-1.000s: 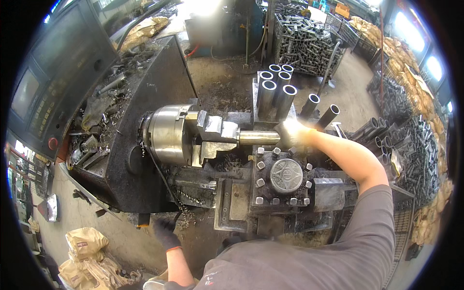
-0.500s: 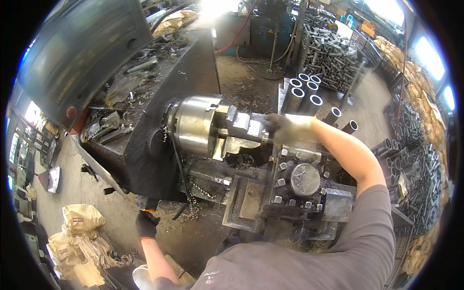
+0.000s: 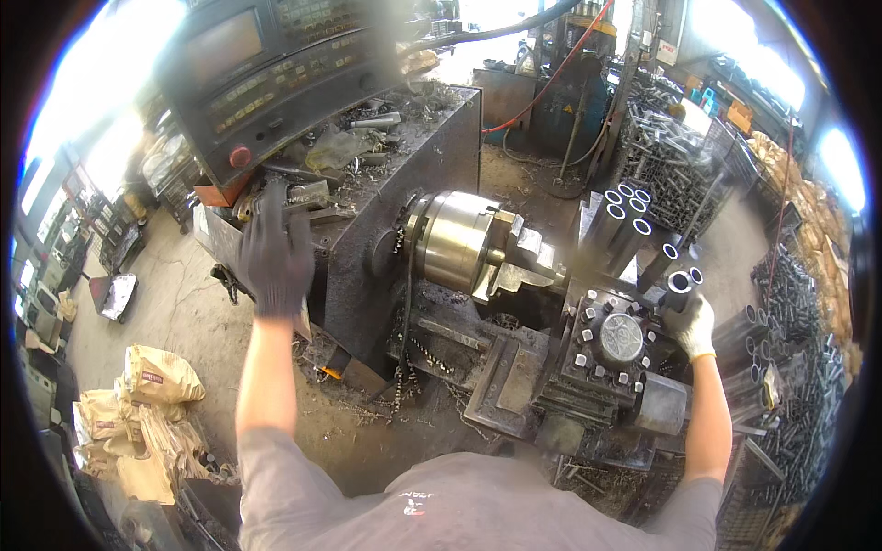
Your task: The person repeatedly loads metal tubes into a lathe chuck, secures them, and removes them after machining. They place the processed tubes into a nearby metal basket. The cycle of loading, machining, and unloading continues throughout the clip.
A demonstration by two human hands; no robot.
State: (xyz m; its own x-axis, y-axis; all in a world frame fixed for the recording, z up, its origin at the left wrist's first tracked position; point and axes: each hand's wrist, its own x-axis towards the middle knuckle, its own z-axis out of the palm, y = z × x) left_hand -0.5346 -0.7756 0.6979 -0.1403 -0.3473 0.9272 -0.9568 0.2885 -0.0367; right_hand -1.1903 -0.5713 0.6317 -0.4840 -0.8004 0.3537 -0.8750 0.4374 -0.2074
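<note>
My left hand [image 3: 276, 253], in a dark glove, is raised beside the control panel [image 3: 276, 87] at the left. Its fingers are stretched upward and somewhat blurred, and nothing shows in it. My right hand [image 3: 691, 326], in a pale glove with a dark palm side, is at the right of the tool post [image 3: 620, 340]. It closes round a short metal tube [image 3: 679, 283] whose bright ring end faces up. Several similar tubes [image 3: 641, 228] stand upright just beyond it. The lathe chuck [image 3: 455, 241], with its stepped jaws [image 3: 519, 262], lies between my hands; no tube shows in the jaws.
A red button [image 3: 240, 156] sits low on the panel. Metal chips and loose tools cover the machine top [image 3: 377, 147]. Wire bins of metal parts [image 3: 675, 151] stand at the back right, with more tubes [image 3: 740, 335] at the right. Paper sacks [image 3: 156, 376] lie at the lower left.
My right hand has moved from the chuck jaws to the standing tubes and now holds a tube there. My left hand has risen from low down to the panel and opened. The view has shifted left.
</note>
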